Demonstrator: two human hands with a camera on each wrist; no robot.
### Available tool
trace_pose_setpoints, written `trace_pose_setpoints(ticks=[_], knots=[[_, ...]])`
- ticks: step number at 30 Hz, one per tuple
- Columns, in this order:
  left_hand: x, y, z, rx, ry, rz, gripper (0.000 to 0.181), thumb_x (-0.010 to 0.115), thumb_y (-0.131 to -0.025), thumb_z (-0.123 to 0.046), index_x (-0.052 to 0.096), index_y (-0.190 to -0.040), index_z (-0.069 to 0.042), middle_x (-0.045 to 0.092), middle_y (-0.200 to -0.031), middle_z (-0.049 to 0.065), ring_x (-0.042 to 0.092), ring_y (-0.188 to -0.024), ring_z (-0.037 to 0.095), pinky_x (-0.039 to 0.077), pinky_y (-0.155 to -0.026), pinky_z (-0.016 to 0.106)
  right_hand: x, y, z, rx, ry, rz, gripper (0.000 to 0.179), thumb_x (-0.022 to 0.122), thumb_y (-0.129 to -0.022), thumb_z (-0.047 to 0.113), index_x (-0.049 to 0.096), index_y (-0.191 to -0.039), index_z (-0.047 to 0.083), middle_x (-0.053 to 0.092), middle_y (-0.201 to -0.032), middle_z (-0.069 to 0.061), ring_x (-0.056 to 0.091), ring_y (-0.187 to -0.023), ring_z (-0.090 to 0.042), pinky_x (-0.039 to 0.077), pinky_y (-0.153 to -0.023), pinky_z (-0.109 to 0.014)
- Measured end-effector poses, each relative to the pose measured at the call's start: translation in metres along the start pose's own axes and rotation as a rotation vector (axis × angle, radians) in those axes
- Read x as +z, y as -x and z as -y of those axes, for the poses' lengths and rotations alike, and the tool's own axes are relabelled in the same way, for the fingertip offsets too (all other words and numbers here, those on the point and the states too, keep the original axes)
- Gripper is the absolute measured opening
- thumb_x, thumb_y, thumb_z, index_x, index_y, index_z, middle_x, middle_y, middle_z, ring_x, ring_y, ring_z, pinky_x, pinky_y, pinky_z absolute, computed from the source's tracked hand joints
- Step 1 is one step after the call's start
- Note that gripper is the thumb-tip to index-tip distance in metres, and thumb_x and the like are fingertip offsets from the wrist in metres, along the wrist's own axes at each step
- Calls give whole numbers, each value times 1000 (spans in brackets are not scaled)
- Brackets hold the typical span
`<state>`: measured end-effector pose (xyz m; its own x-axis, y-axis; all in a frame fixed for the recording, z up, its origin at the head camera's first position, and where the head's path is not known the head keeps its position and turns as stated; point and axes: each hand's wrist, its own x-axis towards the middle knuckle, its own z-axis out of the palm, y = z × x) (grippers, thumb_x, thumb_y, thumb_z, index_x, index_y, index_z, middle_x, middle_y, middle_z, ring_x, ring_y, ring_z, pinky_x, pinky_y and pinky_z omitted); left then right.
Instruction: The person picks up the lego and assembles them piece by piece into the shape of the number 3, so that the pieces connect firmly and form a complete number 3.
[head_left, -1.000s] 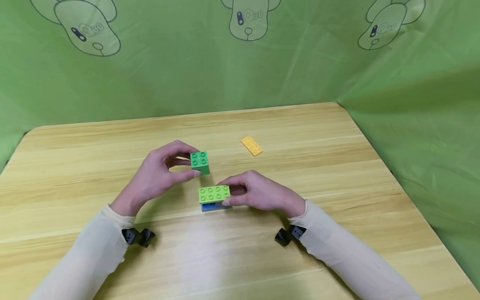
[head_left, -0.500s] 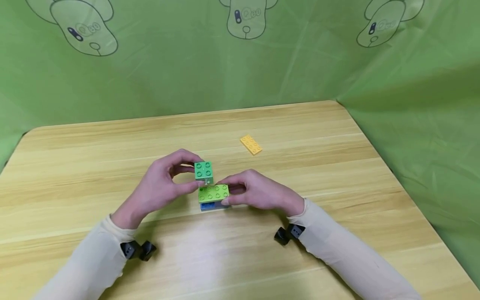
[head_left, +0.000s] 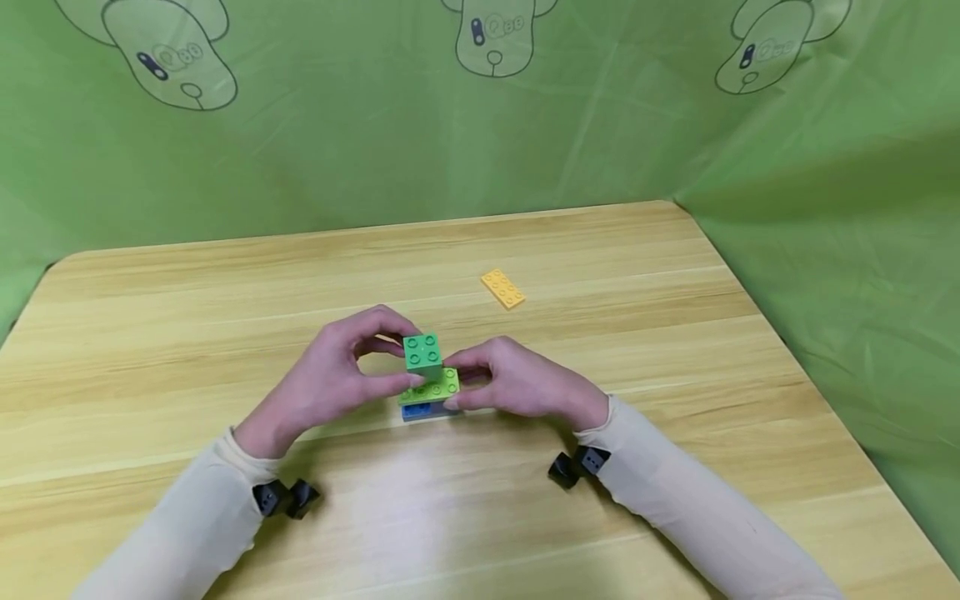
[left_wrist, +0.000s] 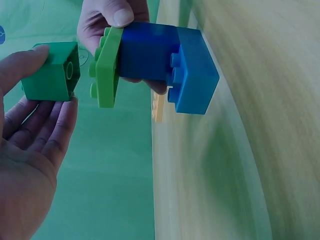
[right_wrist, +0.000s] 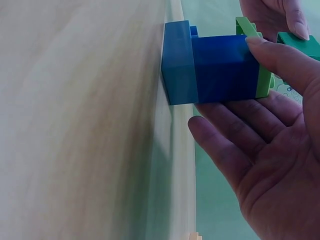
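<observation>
My left hand (head_left: 333, 371) pinches a green two-by-two toy brick (head_left: 422, 353) between thumb and fingers. The brick hovers over a lime green studded plate (head_left: 448, 383), and the left wrist view shows a gap between the two. The lime plate tops a dark blue brick (left_wrist: 147, 50), which sits on a lighter blue brick (left_wrist: 197, 75) on the table. That dark blue brick covers part of the lighter one, and the plate overhangs the uncovered studs. With thumb and fingers, my right hand (head_left: 517, 379) grips the stack at its right end.
An orange studded plate (head_left: 503, 288) lies flat on the wooden table (head_left: 637, 292), behind the stack. Green cloth (head_left: 360, 142) with printed cartoon heads hangs behind the table and along its right side. Each sleeve carries a small black camera (head_left: 285, 498).
My left hand has brought the green brick rightward and toward me, from behind and left of the stack to over the lime plate. The right hand and the stack stay in place.
</observation>
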<state>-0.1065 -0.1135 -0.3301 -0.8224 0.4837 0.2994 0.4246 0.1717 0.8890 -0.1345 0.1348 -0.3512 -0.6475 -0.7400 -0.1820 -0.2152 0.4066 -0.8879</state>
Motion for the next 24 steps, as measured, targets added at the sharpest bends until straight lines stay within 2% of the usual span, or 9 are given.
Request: trace_pose_setpoints(ticks=[8, 24], knots=[[8, -2, 3, 37, 5, 38, 38, 84, -76, -1, 65, -108, -6, 64, -106, 0, 63, -98, 18, 54, -88, 33, 0, -1, 1, -8, -36, -4, 32, 76, -88, 16, 69, -118, 7, 70, -109, 3, 65, -105, -13, 53, -89, -27], [18, -7, 8, 31, -22, 58, 36, 84, -77, -5, 65, -107, -6, 63, -105, 2, 62, -98, 18, 54, -88, 31, 0, -2, -1, -23, -52, -8, 26, 78, -86, 13, 71, -110, 4, 72, -104, -1, 67, -102, -16, 53, -89, -29]])
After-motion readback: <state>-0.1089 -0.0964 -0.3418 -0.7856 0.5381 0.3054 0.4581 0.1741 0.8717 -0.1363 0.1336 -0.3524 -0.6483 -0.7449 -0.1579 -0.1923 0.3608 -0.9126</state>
